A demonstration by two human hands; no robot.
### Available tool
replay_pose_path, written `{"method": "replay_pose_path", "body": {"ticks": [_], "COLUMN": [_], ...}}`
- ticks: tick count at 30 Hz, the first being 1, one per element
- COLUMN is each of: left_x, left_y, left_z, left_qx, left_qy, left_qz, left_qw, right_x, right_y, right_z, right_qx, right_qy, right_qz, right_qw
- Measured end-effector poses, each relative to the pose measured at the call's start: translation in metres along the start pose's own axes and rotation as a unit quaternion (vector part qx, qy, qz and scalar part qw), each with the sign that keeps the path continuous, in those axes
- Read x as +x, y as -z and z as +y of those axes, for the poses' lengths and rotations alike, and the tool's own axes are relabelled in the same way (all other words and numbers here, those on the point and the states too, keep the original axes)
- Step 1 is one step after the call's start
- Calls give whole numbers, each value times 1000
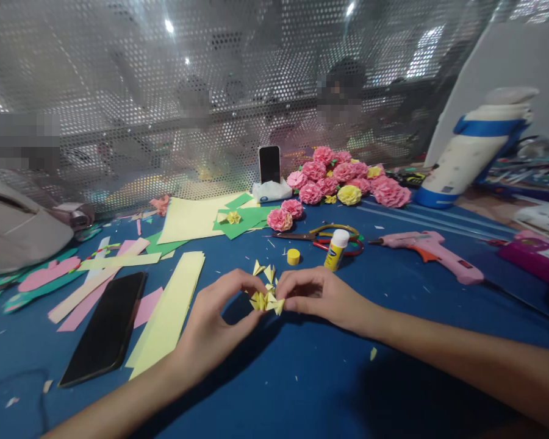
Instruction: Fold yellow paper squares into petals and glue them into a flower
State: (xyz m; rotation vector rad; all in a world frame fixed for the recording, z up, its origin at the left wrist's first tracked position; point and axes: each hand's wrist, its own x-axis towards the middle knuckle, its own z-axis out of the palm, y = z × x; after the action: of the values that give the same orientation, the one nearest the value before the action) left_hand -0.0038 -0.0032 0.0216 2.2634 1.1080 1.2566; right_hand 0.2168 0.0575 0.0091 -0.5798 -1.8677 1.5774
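Both hands meet over the blue table (302, 378), pinching a small cluster of folded yellow paper pieces (266, 301). My left hand (219, 323) grips it from the left with thumb and fingers closed. From the right, my right hand (322, 297) pinches the same cluster. A few loose folded yellow pieces (264, 271) lie just behind it. An uncapped glue stick (336, 249) stands upright beyond my right hand, its yellow cap (293, 256) beside it.
A black phone (105, 329) lies at left beside yellow paper strips (171, 314) and pink strips. Scissors (329, 235), a pink glue gun (432, 253), a pile of pink and yellow paper flowers (343, 180), a propped phone (269, 164) and a white-and-blue bottle (471, 149) sit farther back.
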Motion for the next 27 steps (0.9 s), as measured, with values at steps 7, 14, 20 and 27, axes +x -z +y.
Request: {"method": "replay_pose_path", "body": {"ticks": [7, 14, 20, 27], "left_x": [1, 0, -1, -2], "left_y": [5, 5, 3, 2], "left_z": [-7, -10, -12, -11], "left_qx": [86, 135, 158, 170], "left_qy": [-89, -135, -144, -151], "left_qz": [-8, -17, -18, -22], "left_qw": [992, 981, 977, 974], "right_x": [-1, -1, -1, -1], "right_y": [-1, -4, -3, -3], "right_z": [-1, -3, -1, -1], "right_qx": [44, 47, 41, 27], "right_qy": [-16, -23, -19, -23], "right_qz": [-2, 7, 0, 3], "right_qw": [999, 999, 999, 999]}}
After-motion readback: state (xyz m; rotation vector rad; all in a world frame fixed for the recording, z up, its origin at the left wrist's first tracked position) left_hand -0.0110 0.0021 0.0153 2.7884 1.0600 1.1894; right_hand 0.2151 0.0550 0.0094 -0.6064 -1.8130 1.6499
